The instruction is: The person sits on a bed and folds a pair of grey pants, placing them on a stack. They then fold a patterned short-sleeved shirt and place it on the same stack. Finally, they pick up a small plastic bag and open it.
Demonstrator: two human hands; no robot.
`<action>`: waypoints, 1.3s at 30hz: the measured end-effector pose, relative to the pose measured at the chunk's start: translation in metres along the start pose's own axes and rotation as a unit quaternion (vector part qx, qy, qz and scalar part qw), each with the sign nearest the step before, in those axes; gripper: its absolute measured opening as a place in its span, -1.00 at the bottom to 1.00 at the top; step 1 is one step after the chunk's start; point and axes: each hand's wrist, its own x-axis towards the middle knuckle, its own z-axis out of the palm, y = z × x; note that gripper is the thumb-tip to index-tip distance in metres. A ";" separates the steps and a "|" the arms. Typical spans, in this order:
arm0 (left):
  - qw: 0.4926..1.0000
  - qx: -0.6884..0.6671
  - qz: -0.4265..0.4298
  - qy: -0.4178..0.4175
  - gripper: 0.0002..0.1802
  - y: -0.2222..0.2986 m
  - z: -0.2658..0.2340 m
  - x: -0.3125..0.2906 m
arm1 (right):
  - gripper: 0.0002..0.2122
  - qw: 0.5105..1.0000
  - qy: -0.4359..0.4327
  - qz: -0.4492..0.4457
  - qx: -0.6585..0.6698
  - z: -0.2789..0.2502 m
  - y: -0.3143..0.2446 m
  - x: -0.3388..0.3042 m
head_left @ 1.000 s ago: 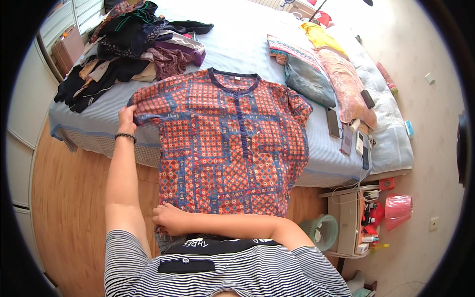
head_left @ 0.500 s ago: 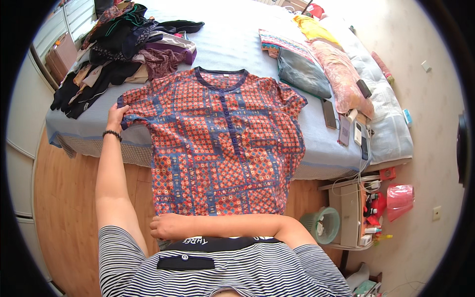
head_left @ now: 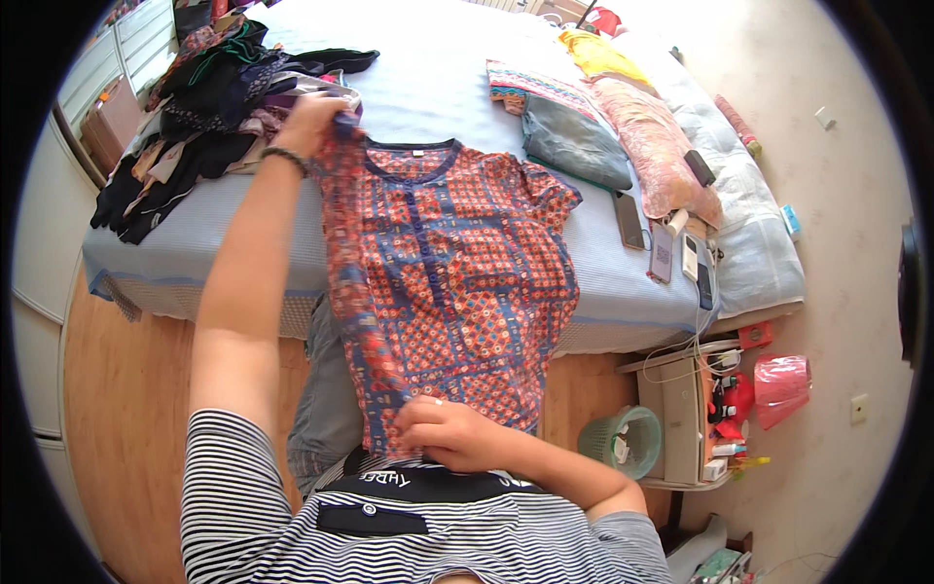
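A red and blue patterned shirt lies spread on the pale blue bed, its hem hanging over the front edge. My left hand grips the shirt's left sleeve and lifts that side up off the bed, so the left edge stands as a raised fold. My right hand pinches the lower left hem close to my chest. The shirt's right sleeve rests flat on the mattress.
A heap of dark clothes sits at the bed's left. Folded garments and pillows lie at the right, with phones beside them. A green wastebasket and a cluttered small shelf stand on the floor at right.
My left hand has raised the left sleeve from the bed and carried it inward toward the collar. The shirt's left side now folds up. My right hand shifted right along the hem.
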 end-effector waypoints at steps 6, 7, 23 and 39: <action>0.991 0.129 -0.013 -0.043 -0.25 -0.082 0.079 0.010 | -0.83 0.988 0.029 0.151 -0.028 -0.002 0.025 -0.087; 0.984 0.176 0.002 -0.005 -0.35 -0.090 0.071 0.006 | -0.84 0.985 0.035 0.165 -0.039 0.003 0.031 -0.098; 0.800 0.570 0.020 -0.184 -0.53 -0.082 0.079 -0.403 | -0.72 0.973 0.000 0.167 -0.157 0.001 0.033 -0.098; 0.849 0.481 -0.001 -0.219 -0.87 -0.036 0.044 -0.447 | -0.75 0.950 -0.049 0.090 -0.295 0.015 0.009 -0.099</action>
